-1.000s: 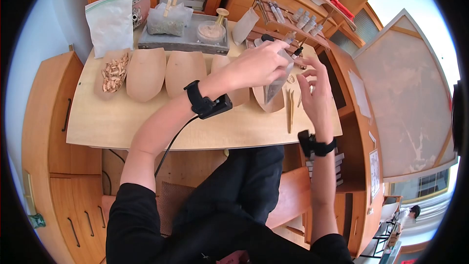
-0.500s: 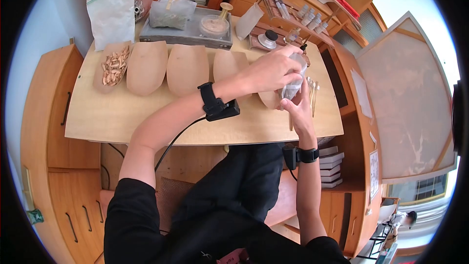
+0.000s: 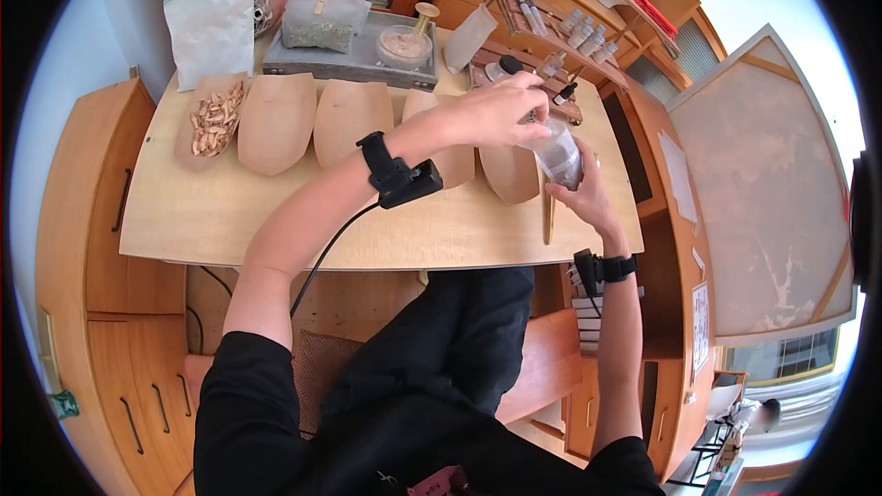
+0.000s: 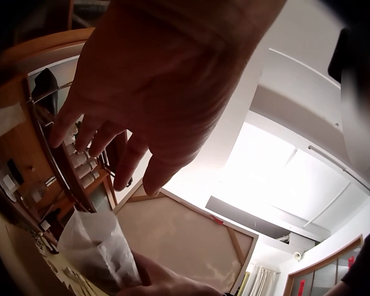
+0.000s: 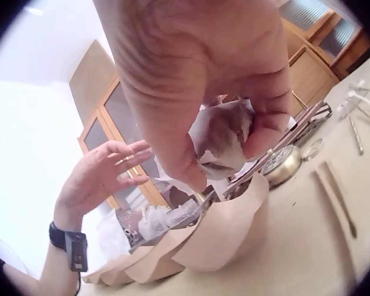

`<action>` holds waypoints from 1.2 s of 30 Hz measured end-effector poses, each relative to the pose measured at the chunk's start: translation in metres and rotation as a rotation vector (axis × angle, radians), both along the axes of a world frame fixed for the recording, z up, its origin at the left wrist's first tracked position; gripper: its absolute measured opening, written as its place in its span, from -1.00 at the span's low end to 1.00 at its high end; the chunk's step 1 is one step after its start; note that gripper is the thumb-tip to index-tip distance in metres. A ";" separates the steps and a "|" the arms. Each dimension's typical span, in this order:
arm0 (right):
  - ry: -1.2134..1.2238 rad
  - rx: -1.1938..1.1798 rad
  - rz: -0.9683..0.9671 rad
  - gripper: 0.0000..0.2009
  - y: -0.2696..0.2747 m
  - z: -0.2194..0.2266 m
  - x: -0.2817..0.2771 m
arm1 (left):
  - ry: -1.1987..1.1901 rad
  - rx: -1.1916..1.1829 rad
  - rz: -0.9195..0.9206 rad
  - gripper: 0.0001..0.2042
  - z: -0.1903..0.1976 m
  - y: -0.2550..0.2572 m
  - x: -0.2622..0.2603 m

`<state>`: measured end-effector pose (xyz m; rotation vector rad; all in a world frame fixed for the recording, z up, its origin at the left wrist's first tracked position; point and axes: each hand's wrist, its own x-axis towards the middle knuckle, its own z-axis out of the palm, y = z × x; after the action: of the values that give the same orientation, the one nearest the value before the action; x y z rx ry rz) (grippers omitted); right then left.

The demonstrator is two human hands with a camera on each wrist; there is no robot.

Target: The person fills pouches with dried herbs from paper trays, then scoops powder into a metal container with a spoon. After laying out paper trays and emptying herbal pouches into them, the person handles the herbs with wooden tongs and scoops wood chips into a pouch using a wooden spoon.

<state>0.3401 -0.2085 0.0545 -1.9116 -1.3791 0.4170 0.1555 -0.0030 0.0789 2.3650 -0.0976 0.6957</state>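
Note:
My right hand (image 3: 588, 191) grips a small translucent plastic bag (image 3: 560, 158) with dark contents, over the right end of the table. In the right wrist view, thumb and fingers pinch the crinkled bag (image 5: 219, 139) from both sides. My left hand (image 3: 503, 115) hovers just left of the bag's upper end. Its fingers are loosely extended and hold nothing, as the left wrist view of the hand (image 4: 142, 105) shows. Below the hands stands an unfilled brown paper tray (image 3: 510, 176), at the right end of a row. The leftmost tray (image 3: 191, 154) holds dried, light-brown pieces.
Slim wooden tweezers (image 3: 549, 220) lie near the right hand. Behind the row are a white zip bag (image 3: 209, 32), a grey tray (image 3: 363, 75) and a round dish of powder (image 3: 404, 46). A rack with small bottles (image 3: 579, 32) rises at the back right.
The left hand held the bag at first, with the right hand apart. Both hands then met at the bag; now the right hand holds it and the left has let go.

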 end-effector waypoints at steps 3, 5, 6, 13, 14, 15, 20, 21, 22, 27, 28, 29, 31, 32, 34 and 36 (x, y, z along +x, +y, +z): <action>-0.273 -0.092 0.031 -0.13 0.001 0.004 0.012 | 0.029 -0.010 0.023 -0.69 0.008 0.007 -0.007; -0.371 -0.150 0.022 -0.13 0.007 0.010 0.013 | 0.057 -0.029 0.030 -0.69 0.013 0.011 -0.012; -0.393 -0.181 0.031 -0.13 0.009 0.012 0.014 | 0.058 -0.029 0.035 -0.69 0.012 0.013 -0.013; -0.531 -0.351 0.075 -0.15 0.026 0.024 0.005 | -0.050 -0.012 0.043 -0.66 0.012 0.020 -0.014; -0.532 -0.352 0.078 -0.15 0.028 0.023 0.007 | -0.057 0.000 0.029 -0.66 0.014 0.020 -0.015; -0.553 -0.338 0.104 -0.15 0.029 0.022 0.008 | -0.057 -0.001 0.031 -0.66 0.015 0.020 -0.017; -0.660 -0.326 0.156 -0.15 0.036 0.024 0.012 | 0.054 -0.028 0.034 -0.70 0.023 0.021 -0.021; -0.680 -0.331 0.160 -0.15 0.037 0.024 0.012 | 0.054 -0.028 0.035 -0.70 0.022 0.021 -0.020; -0.699 -0.335 0.164 -0.15 0.038 0.024 0.012 | 0.048 -0.020 0.034 -0.69 0.022 0.021 -0.020; -0.711 -0.430 0.153 -0.16 0.043 0.034 0.000 | 0.030 -0.018 0.029 -0.69 0.023 0.022 -0.021; -0.720 -0.439 0.157 -0.16 0.043 0.034 -0.001 | 0.032 -0.021 0.032 -0.69 0.024 0.021 -0.021; -0.720 -0.439 0.157 -0.16 0.044 0.035 -0.002 | 0.034 -0.024 0.035 -0.70 0.023 0.022 -0.020; -0.745 -0.418 0.185 -0.17 0.045 0.035 -0.003 | -0.006 -0.014 0.042 -0.67 0.020 0.023 -0.018; -0.745 -0.419 0.185 -0.17 0.045 0.035 -0.003 | -0.045 -0.004 0.049 -0.65 0.021 0.022 -0.018; -0.825 -0.365 0.217 -0.17 0.047 0.036 -0.002 | -0.018 -0.003 0.047 -0.68 0.022 0.023 -0.020; -0.843 -0.381 0.207 -0.18 0.050 0.039 -0.003 | 0.009 -0.002 0.044 -0.70 0.023 0.022 -0.021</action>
<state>0.3373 -0.1582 0.0937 -2.3961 -2.1673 -0.0733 0.1346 0.0193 0.1022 2.3742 -0.0410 0.7055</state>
